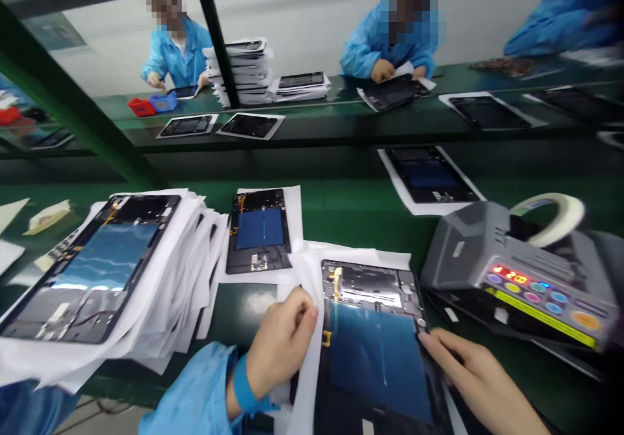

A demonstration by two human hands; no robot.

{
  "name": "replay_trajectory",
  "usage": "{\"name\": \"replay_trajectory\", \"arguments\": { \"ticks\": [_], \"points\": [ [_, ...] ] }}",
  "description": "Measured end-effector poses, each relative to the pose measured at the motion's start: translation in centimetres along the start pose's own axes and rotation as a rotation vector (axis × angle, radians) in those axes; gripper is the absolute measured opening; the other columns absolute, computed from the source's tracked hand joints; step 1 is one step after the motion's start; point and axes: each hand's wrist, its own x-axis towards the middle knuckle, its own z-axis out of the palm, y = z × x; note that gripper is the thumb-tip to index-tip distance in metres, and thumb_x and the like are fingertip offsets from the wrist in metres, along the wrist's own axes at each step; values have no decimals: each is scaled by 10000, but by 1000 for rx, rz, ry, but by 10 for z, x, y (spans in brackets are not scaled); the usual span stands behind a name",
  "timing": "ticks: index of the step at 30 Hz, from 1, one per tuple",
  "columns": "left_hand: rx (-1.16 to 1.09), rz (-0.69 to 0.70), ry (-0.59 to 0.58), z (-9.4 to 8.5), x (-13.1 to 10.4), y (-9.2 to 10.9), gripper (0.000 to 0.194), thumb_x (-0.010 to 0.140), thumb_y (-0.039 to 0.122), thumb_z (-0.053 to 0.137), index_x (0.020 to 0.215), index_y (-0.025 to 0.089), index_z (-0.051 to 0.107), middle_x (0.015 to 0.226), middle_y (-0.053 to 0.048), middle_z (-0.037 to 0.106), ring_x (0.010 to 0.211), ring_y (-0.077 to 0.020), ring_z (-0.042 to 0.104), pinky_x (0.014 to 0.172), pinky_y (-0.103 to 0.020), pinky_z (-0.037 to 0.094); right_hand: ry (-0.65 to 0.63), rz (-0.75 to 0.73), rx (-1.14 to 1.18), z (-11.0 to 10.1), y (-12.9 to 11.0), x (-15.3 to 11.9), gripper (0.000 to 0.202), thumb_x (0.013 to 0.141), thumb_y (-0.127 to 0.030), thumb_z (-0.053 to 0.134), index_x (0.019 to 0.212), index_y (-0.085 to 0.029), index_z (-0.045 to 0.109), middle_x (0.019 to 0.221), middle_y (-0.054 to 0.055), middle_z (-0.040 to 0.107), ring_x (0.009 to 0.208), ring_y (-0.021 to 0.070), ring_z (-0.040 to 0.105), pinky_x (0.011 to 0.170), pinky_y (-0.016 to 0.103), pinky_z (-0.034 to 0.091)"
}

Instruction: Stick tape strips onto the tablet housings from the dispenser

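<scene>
A tablet housing [375,357] with a blue battery and orange flex cables lies on white paper right in front of me. My left hand [283,337], with a blue wristband, is closed at its left side, the thumb pressed to the fingers on the white paper [305,357]. On the right edge of the housing, near a small round part, rests my right hand [468,363], its thumb and fingers closed on that edge.
A stack of papers and tablet housings [112,259] stands left; another housing [260,230] lies behind my left hand. A grey tape dispenser [521,272] is at right, one more housing [431,175] behind it. People in blue work across the bench, near a tall stack [248,74].
</scene>
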Motion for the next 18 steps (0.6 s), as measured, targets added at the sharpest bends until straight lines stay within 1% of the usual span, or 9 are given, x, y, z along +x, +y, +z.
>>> {"name": "replay_trajectory", "arguments": {
  "ticks": [1,3,5,7,8,10,12,15,18],
  "points": [
    [-161,-44,-17,4,0,0,116,940,323,424,951,215,465,788,4,618,593,-129,579,564,-243,443,14,-18,12,0,-3,0,562,861,-689,380,559,-217,333,546,-25,339,510,119,367,474,242,342],
    [-313,-117,-28,11,2,-5,299,873,338,538,1133,228,440,1041,-42,623,659,-115,595,596,-238,473,22,-68,13,1,-9,0,551,896,-657,342,564,-218,309,544,-28,336,518,117,359,487,249,326],
    [-272,-149,15,12,5,-14,511,816,351,617,1271,242,412,1164,-68,591,703,-118,593,652,-252,489,20,-117,-18,0,-13,2,536,931,-617,308,575,-216,297,541,-33,336,519,112,356,491,253,305],
    [-243,-167,80,6,8,-25,586,803,438,636,1313,231,436,1160,-83,607,778,-153,610,719,-276,499,36,-141,-47,-3,-14,4,527,952,-590,290,581,-216,281,532,-42,314,506,104,341,482,254,281],
    [-268,-176,109,2,9,-29,605,800,500,630,1310,220,462,1172,-93,612,869,-185,623,773,-293,501,55,-146,-53,-5,-14,5,525,959,-582,281,583,-216,270,530,-45,300,501,101,334,477,252,275],
    [-367,-184,108,-7,8,-35,654,767,616,620,1260,194,536,1205,-111,617,1078,-262,589,878,-331,489,106,-155,-54,-6,-16,5,522,972,-566,262,584,-217,242,531,-48,275,495,97,325,471,243,278],
    [-471,-191,47,-9,7,-34,674,711,677,638,1167,181,609,1181,-113,639,1139,-310,561,919,-363,480,153,-184,-72,-3,-18,6,511,991,-518,256,581,-214,241,526,-49,280,490,93,330,467,231,287],
    [-490,-314,-10,-2,6,-26,558,658,630,719,967,168,672,933,-76,690,908,-291,632,817,-371,516,248,-252,-157,4,-21,7,488,994,-427,357,565,-196,365,499,-54,364,470,87,369,480,233,283],
    [-399,-410,-2,8,8,-23,480,633,595,760,778,148,660,703,-23,623,715,-230,603,695,-328,512,444,-310,-284,0,-9,-1,373,971,-367,448,656,-199,556,557,-37,524,502,95,473,526,253,305]
  ]
}}
